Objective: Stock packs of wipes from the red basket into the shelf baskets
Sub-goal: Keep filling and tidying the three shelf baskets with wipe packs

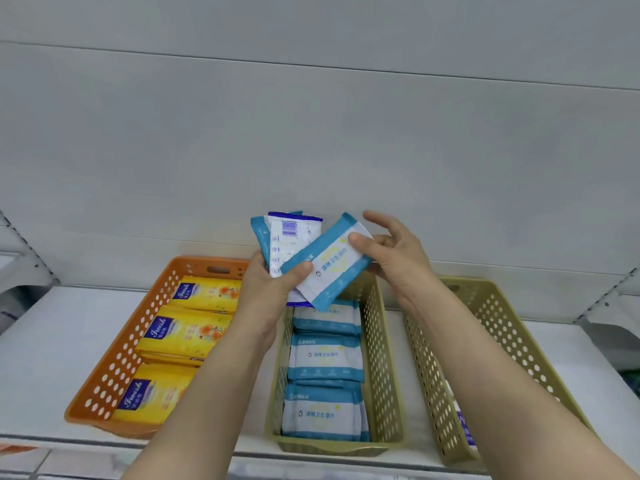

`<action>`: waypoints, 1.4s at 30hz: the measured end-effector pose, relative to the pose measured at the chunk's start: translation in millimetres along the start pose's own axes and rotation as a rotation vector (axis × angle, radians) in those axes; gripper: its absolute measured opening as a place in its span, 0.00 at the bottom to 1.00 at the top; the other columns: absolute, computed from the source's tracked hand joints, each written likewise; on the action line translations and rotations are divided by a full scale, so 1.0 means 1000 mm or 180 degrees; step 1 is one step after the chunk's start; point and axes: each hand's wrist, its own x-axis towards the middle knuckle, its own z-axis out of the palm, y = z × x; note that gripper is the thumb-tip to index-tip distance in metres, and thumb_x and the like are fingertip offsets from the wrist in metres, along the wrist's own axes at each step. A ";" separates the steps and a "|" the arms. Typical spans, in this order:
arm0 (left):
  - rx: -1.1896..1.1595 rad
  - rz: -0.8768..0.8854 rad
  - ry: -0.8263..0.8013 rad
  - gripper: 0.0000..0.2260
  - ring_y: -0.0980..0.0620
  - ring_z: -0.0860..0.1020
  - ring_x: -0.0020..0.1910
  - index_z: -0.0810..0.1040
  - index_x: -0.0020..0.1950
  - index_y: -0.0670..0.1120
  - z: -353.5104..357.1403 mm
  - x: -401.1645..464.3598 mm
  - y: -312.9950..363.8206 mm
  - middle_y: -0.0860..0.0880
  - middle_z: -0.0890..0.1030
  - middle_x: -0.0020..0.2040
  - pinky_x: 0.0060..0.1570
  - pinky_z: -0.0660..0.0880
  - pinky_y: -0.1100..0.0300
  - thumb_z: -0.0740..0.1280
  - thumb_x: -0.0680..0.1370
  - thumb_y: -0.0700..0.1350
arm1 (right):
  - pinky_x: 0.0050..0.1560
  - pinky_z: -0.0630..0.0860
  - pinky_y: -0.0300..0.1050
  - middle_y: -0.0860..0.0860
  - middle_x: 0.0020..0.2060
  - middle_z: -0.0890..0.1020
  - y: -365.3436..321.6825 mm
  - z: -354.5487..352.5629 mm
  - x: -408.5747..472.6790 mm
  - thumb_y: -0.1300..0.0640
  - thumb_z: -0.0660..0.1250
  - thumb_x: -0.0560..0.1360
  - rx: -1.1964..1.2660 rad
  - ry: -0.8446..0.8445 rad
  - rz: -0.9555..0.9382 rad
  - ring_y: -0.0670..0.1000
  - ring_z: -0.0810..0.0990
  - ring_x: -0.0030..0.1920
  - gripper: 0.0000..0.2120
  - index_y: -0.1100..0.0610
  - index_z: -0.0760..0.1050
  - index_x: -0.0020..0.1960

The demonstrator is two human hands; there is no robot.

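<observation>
**A:** ok so going left to right, what are you looking at on that shelf (52,344)?

**B:** At about 8 o'clock the orange basket (145,327) is sitting there with yellow packs (188,332) lying in a row inside it. Just right of that, your left hand (273,289) is gripping a little fan of packs above the far end of the middle tan basket (381,358), thumb pressing on the front.

**A:** which packs exactly?

**B:** Back one is a teal-edged pack (258,233), mostly hidden. In front of it a white pack with dark blue edges (292,240) is showing its barcode side. The front one, a teal-and-white wipes pack (329,265), is tilting up toward 1 o'clock.

**A:** and your right hand?

**B:** Your right hand (394,254) is pinching the upper right end of that front pack, thumb on its face, while the other fingers are fanning out loosely. So both hands are touching it.

**A:** rest of the shelf?

**B:** More teal-and-white packs (325,362) are lying stacked in the middle basket, straight down at 6 o'clock. Over at 4 o'clock a second tan basket (502,341) is holding something white and blue (464,424), mostly hidden behind your forearm.
</observation>
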 end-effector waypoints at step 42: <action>0.0003 -0.0079 0.0164 0.13 0.53 0.83 0.51 0.76 0.64 0.47 -0.016 -0.017 -0.010 0.49 0.84 0.55 0.39 0.79 0.67 0.65 0.82 0.48 | 0.45 0.79 0.48 0.48 0.44 0.84 0.033 0.026 -0.015 0.57 0.72 0.75 -0.0708 0.0827 -0.0676 0.48 0.83 0.44 0.06 0.51 0.76 0.48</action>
